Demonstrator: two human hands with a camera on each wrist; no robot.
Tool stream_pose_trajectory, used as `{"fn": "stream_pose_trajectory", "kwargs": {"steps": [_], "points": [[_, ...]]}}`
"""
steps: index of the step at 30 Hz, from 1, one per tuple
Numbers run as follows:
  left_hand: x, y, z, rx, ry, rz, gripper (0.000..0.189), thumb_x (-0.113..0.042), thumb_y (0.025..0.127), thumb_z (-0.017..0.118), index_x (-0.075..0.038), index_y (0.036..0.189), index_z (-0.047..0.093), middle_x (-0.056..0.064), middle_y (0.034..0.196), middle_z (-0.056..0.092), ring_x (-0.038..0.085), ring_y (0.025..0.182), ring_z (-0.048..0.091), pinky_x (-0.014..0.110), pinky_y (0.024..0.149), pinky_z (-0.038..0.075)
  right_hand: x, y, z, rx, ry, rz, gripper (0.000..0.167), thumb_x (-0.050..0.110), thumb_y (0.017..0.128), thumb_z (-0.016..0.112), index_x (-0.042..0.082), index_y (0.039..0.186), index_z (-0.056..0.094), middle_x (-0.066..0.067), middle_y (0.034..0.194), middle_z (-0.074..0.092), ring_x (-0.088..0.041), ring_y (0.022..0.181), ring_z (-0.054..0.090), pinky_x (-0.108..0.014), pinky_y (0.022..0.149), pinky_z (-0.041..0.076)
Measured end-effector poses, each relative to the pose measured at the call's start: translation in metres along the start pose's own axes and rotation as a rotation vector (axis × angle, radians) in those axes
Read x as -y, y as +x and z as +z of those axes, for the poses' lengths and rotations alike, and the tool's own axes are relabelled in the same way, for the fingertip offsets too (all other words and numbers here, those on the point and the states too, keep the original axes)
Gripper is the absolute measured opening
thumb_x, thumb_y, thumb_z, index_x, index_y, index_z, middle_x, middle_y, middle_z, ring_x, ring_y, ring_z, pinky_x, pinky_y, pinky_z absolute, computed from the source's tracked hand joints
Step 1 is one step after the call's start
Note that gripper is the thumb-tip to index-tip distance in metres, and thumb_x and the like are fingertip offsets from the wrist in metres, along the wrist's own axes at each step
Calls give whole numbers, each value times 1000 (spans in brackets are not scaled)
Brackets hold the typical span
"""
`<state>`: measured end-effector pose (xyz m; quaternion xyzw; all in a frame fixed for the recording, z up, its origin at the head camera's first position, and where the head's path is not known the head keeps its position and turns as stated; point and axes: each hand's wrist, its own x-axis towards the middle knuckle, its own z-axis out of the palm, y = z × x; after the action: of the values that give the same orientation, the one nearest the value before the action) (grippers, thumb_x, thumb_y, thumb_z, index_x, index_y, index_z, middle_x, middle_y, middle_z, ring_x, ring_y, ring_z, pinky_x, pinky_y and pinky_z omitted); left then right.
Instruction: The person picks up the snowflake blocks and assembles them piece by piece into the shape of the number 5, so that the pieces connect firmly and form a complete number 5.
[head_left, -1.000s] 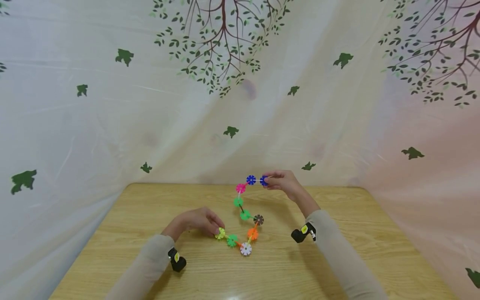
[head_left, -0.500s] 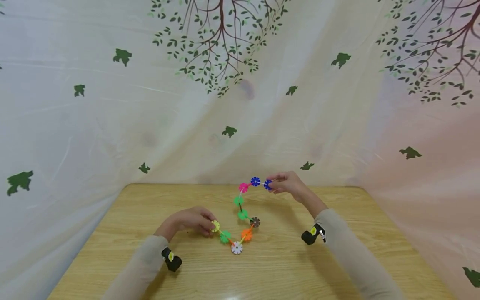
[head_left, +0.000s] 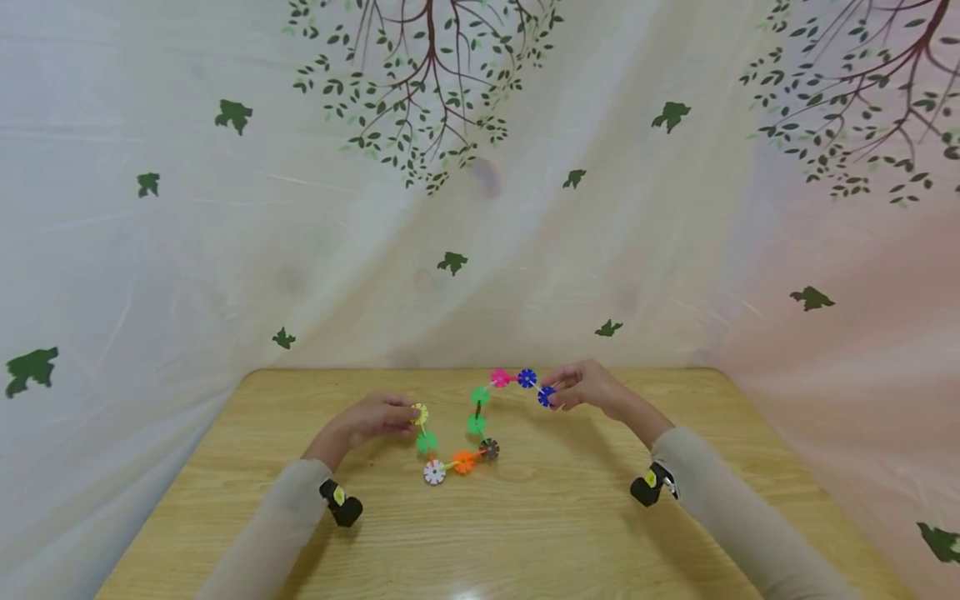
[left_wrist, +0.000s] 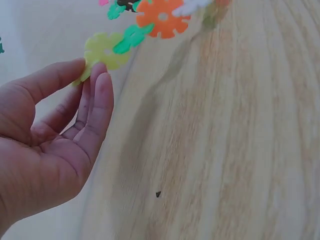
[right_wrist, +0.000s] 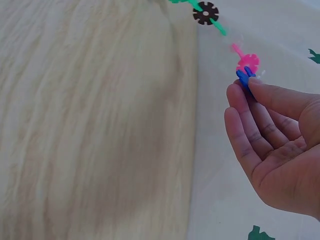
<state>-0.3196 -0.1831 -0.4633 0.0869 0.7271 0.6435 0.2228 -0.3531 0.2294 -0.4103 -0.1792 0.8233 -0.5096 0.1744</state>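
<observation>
A chain of notched plastic discs, linked edge to edge, hangs in a winding curve between the two hands. My left hand (head_left: 375, 417) pinches the yellow disc (left_wrist: 106, 51) at one end between thumb and fingertips. From there run a green disc (head_left: 427, 442), a white disc (head_left: 434, 472), an orange disc (head_left: 463, 462) and a brown disc (head_left: 489, 450). Farther along come more green discs, a pink disc (head_left: 500, 378) and a blue disc (head_left: 527, 378). At the other end my right hand (head_left: 588, 390) pinches the last blue disc (head_left: 546, 396).
Beneath the hands lies a wooden table (head_left: 525, 533) with rounded far corners. A pale cloth backdrop (head_left: 360, 250) printed with leaves and branches rises behind it. Black cameras sit on both sleeves. A small dark speck (left_wrist: 158, 194) is on the wood.
Both hands have moved apart, the left to the left and away, the right to the right and slightly nearer. The white and orange discs have swung left with the chain.
</observation>
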Motion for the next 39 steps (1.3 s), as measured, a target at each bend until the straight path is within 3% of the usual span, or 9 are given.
{"fn": "stream_pose_trajectory", "kwargs": {"steps": [4,10,18,25,29,36,39], "points": [[-2,7,1,-67,-47,-10,17,-7,102,60,4,114,64,-2,91,70,11,86,69,31,89,61,-6,-6,3,27,-39,19,35,5,89,75,-7,122,67,-11,95,78,-26,89,75,-59,92,57],[-2,18,-2,-115,-56,-40,27,-8,101,62,9,121,62,-2,89,71,10,84,68,30,88,61,-13,-17,11,73,-76,41,33,4,88,76,-8,117,68,-11,92,78,-20,83,74,-55,87,60],[-4,27,-5,-145,-52,-42,41,-10,100,63,12,134,57,-3,91,72,10,86,68,28,88,61,-22,-25,25,70,-60,44,30,7,87,78,-6,113,70,-10,88,78,-19,80,75,-48,82,63],[-4,34,-4,-140,-49,-30,42,-7,101,61,12,138,54,-7,90,72,9,85,68,24,84,59,-34,-27,36,78,-4,68,31,6,86,80,-7,112,69,-11,92,78,-16,81,75,-39,80,64],[-2,38,-6,-142,-21,-36,44,-7,101,61,10,141,53,-5,99,72,9,89,67,28,91,58,-39,-26,39,83,4,78,30,4,85,81,-7,111,69,-11,93,78,-14,80,74,-34,76,64],[3,44,-9,-126,10,-39,47,-6,102,58,8,146,48,12,133,65,8,99,66,42,109,51,-43,-28,44,98,9,79,30,3,84,82,-7,109,70,-11,91,77,-13,77,72,-34,73,64],[5,46,-10,-122,10,-40,47,-6,102,59,8,146,48,14,134,64,9,100,66,43,109,51,-44,-29,46,98,6,79,29,3,84,82,-6,108,70,-9,89,77,-12,77,72,-32,72,63]]}}
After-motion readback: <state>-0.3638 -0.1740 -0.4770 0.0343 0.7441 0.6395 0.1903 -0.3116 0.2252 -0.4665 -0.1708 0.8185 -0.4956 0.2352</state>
